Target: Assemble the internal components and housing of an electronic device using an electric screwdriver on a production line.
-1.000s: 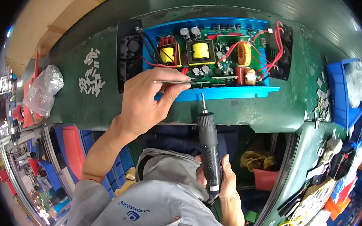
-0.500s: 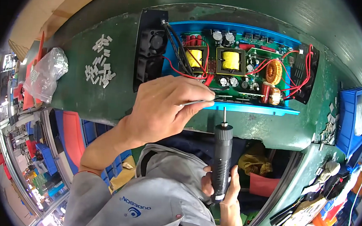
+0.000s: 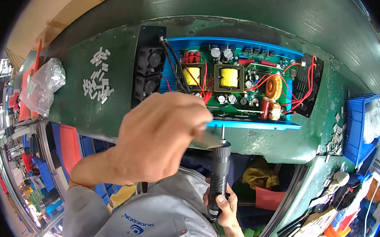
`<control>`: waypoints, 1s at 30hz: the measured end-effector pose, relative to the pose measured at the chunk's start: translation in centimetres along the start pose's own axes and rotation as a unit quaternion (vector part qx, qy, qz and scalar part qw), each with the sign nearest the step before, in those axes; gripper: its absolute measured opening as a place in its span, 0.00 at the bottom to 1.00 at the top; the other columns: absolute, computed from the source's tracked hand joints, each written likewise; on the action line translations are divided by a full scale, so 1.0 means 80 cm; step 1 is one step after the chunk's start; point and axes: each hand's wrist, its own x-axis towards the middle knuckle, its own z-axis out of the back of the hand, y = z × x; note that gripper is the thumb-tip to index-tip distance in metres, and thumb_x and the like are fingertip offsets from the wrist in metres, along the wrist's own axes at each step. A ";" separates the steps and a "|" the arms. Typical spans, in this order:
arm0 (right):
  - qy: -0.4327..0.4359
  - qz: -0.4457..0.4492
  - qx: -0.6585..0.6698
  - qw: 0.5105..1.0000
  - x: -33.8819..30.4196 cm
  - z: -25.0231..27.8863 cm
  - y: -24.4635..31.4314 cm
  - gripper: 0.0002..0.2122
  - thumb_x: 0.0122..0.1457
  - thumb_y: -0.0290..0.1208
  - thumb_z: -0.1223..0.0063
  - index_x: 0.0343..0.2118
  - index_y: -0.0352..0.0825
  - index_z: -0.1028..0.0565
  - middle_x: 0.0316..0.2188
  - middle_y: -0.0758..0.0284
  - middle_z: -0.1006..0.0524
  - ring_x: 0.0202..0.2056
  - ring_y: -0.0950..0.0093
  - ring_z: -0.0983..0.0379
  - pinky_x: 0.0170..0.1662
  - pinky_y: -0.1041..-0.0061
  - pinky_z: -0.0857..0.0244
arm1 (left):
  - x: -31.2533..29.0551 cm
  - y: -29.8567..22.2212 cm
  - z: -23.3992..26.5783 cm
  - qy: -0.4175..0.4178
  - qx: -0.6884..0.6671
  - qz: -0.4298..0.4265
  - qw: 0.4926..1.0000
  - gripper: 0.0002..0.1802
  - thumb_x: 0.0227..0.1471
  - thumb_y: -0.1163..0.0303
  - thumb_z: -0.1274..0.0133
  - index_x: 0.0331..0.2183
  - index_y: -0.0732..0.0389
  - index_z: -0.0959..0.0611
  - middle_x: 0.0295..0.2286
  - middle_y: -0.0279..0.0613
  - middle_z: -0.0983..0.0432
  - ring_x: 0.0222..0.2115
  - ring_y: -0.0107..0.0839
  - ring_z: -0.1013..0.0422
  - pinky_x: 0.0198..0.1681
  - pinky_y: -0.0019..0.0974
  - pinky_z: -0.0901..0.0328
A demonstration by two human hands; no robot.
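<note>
My left hand (image 3: 162, 134) is closed, smeared by motion, at the near edge of an open blue metal case (image 3: 260, 125). Out of its fingers runs a slim metal tool, seemingly tweezers (image 3: 208, 141), blurred, reaching toward the bit of a black electric screwdriver (image 3: 219, 173). My right hand (image 3: 224, 204) wraps round the screwdriver's lower body, its bit pointing up at the case's near wall. Inside the case lies a green circuit board (image 3: 248, 102) with yellow-wound transformers (image 3: 229, 77), a copper coil (image 3: 273, 86) and red wires. The left hand covers the case's near left corner.
Black fans (image 3: 150, 62) stand at the case's left end, a slotted black end panel (image 3: 307, 89) at its right. Small light pieces (image 3: 97, 83) lie on the green bench beside a clear plastic bag (image 3: 47, 84). A blue bin (image 3: 356, 130) and metal parts (image 3: 335, 139) are at right.
My left hand has moved down and nearer, bringing its metal tool toward the screwdriver bit. The screwdriver appears slightly lower and left; the whole view has shifted a little.
</note>
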 end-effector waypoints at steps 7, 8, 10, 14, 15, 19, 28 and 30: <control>0.002 0.021 -0.029 0.999 -0.004 0.002 -0.013 0.37 0.63 0.63 0.60 0.53 0.25 0.32 0.26 0.64 0.24 0.28 0.80 0.31 0.32 0.79 0.39 | 0.001 -0.001 -0.026 0.146 0.193 -0.007 0.970 0.21 0.42 0.74 0.40 0.42 0.64 0.19 0.32 0.37 0.31 0.29 0.32 0.29 0.26 0.34 0.32; 0.019 0.034 -0.010 0.999 -0.004 0.005 -0.016 0.34 0.66 0.62 0.65 0.51 0.27 0.31 0.29 0.66 0.23 0.30 0.81 0.32 0.33 0.79 0.39 | 0.003 -0.001 -0.028 0.147 0.191 -0.006 0.970 0.21 0.42 0.74 0.40 0.42 0.64 0.19 0.32 0.37 0.31 0.29 0.32 0.29 0.26 0.34 0.32; 0.015 0.028 0.004 0.999 -0.002 0.008 -0.023 0.37 0.65 0.65 0.70 0.51 0.27 0.31 0.29 0.66 0.24 0.29 0.80 0.32 0.33 0.79 0.39 | 0.006 0.000 -0.032 0.169 0.199 -0.010 0.965 0.19 0.44 0.74 0.44 0.42 0.66 0.20 0.32 0.38 0.31 0.29 0.31 0.29 0.24 0.32 0.32; 0.015 0.014 0.025 0.999 -0.002 0.006 -0.021 0.39 0.65 0.68 0.73 0.51 0.27 0.31 0.28 0.65 0.24 0.29 0.80 0.31 0.32 0.79 0.39 | 0.008 0.004 -0.028 0.192 0.209 -0.023 0.959 0.18 0.44 0.73 0.44 0.41 0.67 0.20 0.33 0.39 0.31 0.30 0.31 0.28 0.24 0.31 0.32; 0.015 0.012 0.025 0.999 -0.002 0.003 -0.019 0.39 0.65 0.68 0.73 0.51 0.27 0.31 0.28 0.65 0.24 0.29 0.80 0.31 0.32 0.79 0.39 | 0.008 0.006 -0.029 0.186 0.199 -0.029 0.962 0.18 0.44 0.74 0.44 0.41 0.67 0.19 0.33 0.39 0.31 0.31 0.31 0.28 0.24 0.31 0.31; -0.017 0.015 -0.019 1.000 0.004 0.000 -0.016 0.44 0.64 0.70 0.73 0.57 0.25 0.33 0.22 0.64 0.26 0.22 0.78 0.31 0.28 0.78 0.38 | 0.014 0.006 -0.027 0.208 0.196 -0.058 0.957 0.17 0.44 0.73 0.44 0.39 0.69 0.20 0.32 0.38 0.32 0.32 0.29 0.29 0.23 0.30 0.31; 0.167 -0.057 0.291 0.940 0.016 0.012 -0.043 0.44 0.62 0.72 0.75 0.59 0.29 0.33 0.13 0.64 0.32 0.14 0.73 0.42 0.21 0.73 0.46 | 0.010 0.009 -0.021 0.210 0.186 -0.044 0.959 0.12 0.47 0.71 0.44 0.35 0.66 0.18 0.30 0.35 0.33 0.30 0.28 0.30 0.21 0.29 0.32; 0.062 -0.012 0.103 0.993 0.011 0.021 -0.040 0.45 0.62 0.72 0.75 0.57 0.28 0.33 0.19 0.64 0.28 0.18 0.74 0.35 0.23 0.74 0.41 | -0.001 0.016 -0.008 0.085 0.138 -0.010 0.987 0.12 0.44 0.76 0.39 0.36 0.60 0.16 0.32 0.36 0.27 0.28 0.30 0.29 0.23 0.31 0.33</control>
